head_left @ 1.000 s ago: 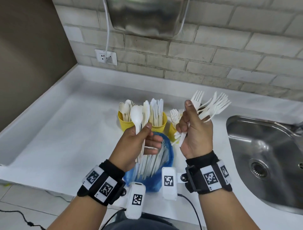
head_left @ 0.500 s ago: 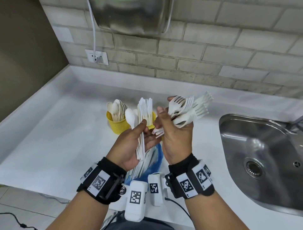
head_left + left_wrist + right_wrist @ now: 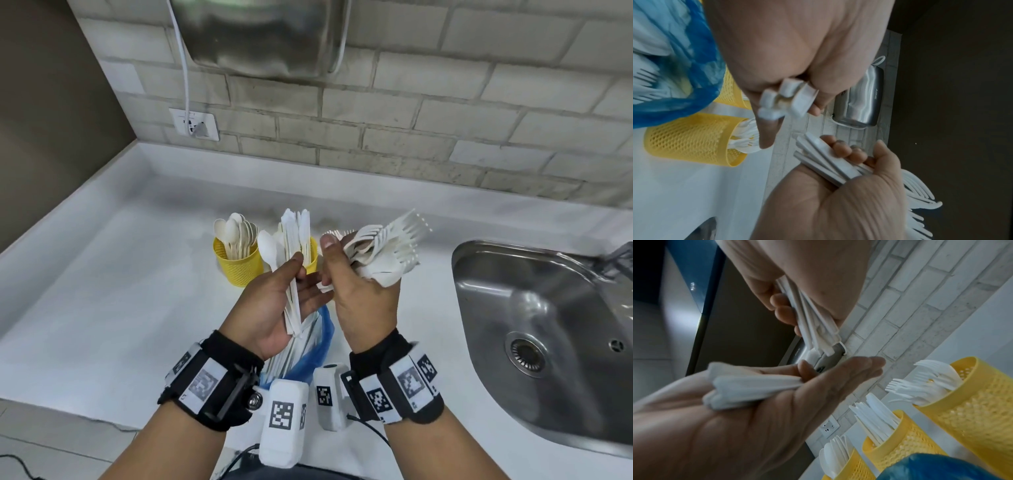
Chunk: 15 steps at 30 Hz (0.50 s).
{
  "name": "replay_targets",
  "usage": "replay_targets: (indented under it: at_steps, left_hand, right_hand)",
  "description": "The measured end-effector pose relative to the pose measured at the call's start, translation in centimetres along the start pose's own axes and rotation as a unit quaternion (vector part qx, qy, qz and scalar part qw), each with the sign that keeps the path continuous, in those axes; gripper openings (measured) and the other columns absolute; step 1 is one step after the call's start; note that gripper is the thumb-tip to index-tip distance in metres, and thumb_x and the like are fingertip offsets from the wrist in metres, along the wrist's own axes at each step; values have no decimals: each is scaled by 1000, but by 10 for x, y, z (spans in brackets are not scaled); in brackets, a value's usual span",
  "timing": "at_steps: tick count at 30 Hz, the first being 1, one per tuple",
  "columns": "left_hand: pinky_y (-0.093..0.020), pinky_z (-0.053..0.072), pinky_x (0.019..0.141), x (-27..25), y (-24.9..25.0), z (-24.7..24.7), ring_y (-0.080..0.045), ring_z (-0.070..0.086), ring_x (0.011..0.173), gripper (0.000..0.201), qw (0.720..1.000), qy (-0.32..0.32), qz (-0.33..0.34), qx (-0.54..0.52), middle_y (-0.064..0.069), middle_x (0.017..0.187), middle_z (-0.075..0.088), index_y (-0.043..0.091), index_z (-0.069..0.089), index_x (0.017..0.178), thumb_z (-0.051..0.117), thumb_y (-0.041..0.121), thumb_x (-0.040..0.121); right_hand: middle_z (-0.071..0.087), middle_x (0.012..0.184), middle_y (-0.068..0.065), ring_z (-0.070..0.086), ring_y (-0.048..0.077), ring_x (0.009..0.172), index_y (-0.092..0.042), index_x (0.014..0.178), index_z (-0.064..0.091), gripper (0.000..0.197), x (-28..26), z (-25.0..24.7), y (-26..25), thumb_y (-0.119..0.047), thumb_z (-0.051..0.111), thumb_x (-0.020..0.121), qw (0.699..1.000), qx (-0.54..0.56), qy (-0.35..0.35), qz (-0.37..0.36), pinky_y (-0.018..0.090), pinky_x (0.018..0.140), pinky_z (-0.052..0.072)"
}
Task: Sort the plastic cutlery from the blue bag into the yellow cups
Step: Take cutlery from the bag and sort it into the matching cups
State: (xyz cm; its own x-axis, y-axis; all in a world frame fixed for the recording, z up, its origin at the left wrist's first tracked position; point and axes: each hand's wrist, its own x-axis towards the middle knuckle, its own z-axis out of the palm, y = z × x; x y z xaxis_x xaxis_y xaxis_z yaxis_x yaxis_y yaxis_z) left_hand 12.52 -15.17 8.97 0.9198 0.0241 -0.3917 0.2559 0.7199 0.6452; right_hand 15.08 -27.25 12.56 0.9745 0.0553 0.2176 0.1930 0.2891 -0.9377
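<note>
Centre of head view: left hand (image 3: pixel 274 308) grips a mixed bundle (image 3: pixel 291 267), one spoon bowl among flat handles, thumb clamped across so it stays fanned for picking. Right hand (image 3: pixel 359 301) curls round a bunch of forks (image 3: pixel 387 250), tines splayed up-right, likely gathered by type for one drop. Blue bag (image 3: pixel 322 342) below the hands, cutlery inside. Three yellow cups (image 3: pixel 906 441) lower right in right-wrist view: spoons, knives, forks. Steel wall unit (image 3: pixel 861 100) reads "AIKE"

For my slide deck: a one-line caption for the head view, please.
Left hand holds a spoon and knives, right hand grips forks, above the blue bag.
</note>
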Motion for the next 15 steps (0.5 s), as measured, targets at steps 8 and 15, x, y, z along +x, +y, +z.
replay_targets:
  at_steps: [8,15]
  left_hand:
    - [-48,37,119,-5,1,4,-35,51,140,45,999,-40,13,30,-25,150,51,3,58,142,46,32,109]
    - [-38,59,96,-11,7,9,-31,68,120,31,999,-13,38,-1,-23,122,71,1,58,96,47,27,109]
  right_hand:
    - [73,74,-8,74,11,77,-25,77,68,26,-3,5,0,-3,76,89,996,-58,-65,16,27,73,57]
    - [75,81,0,73,8,79,-8,83,69,11,4,0,15,-13,73,91,993,-112,-26,-15,16,75,51]
